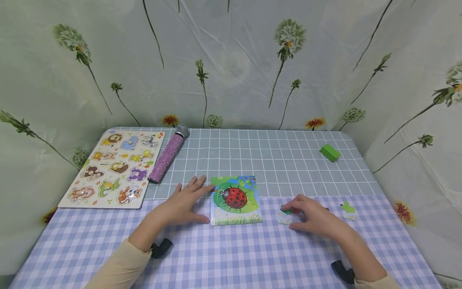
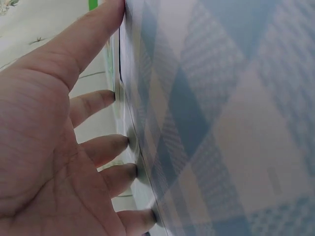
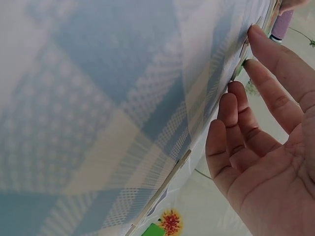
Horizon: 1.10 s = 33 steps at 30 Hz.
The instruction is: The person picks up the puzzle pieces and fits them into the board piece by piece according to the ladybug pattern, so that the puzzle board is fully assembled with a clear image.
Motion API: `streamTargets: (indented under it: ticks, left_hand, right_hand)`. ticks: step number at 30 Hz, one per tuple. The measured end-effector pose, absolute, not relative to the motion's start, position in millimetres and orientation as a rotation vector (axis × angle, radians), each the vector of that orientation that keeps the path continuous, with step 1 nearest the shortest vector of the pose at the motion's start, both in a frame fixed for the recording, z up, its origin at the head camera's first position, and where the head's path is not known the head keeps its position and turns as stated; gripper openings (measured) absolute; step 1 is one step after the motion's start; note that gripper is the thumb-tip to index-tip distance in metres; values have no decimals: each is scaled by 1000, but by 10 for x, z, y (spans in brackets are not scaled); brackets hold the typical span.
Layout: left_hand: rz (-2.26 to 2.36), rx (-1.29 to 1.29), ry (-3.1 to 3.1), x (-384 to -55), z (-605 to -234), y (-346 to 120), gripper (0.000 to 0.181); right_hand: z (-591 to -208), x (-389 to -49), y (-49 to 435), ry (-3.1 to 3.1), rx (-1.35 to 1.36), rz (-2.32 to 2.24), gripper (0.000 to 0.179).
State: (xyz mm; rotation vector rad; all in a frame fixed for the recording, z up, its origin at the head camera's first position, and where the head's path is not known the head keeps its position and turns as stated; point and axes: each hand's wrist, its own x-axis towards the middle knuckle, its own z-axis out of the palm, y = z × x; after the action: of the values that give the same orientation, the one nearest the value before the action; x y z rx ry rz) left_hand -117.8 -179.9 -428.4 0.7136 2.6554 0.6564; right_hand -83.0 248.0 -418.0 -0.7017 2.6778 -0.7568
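Note:
A ladybug jigsaw puzzle (image 1: pixel 236 218) lies flat in the middle of the table, red beetle on a green round. My left hand (image 1: pixel 182 204) is beside its left edge, fingers spread, the index fingertip at the puzzle's upper left side and the thumb near the lower left corner. In the left wrist view, the fingertips (image 2: pixel 107 96) come down to the cloth. My right hand (image 1: pixel 314 214) pinches a small puzzle piece (image 1: pixel 284 218) with grass and green print between thumb and index finger, low over the cloth. Its other fingers (image 3: pixel 229 110) are curled.
Another loose puzzle piece (image 1: pixel 348 208) lies right of my right hand. A green block (image 1: pixel 330 153) sits at the back right. At the left lie a wooden animal peg board (image 1: pixel 97 201) and a glittery pink microphone (image 1: pixel 167 157). A flowered curtain (image 1: pixel 234 88) hangs behind the table.

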Motion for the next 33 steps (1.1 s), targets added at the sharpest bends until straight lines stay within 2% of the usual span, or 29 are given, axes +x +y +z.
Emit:
streamTargets:
  ticks: [21, 29, 33]
  left_hand:
    - [624, 688, 2670, -1182, -4295, -1740, 99]
    - [600, 683, 2682, -1177, -4296, -1729, 98]
    - [593, 684, 2682, -1175, -4298, -1728, 99]
  right_hand:
    - [-4153, -895, 2367, 2726, -777, -625, 37]
    - [-4152, -938, 2359, 2725, -806, -606, 50]
    - [-4163, -950, 2359, 2727, -786, -597, 49]
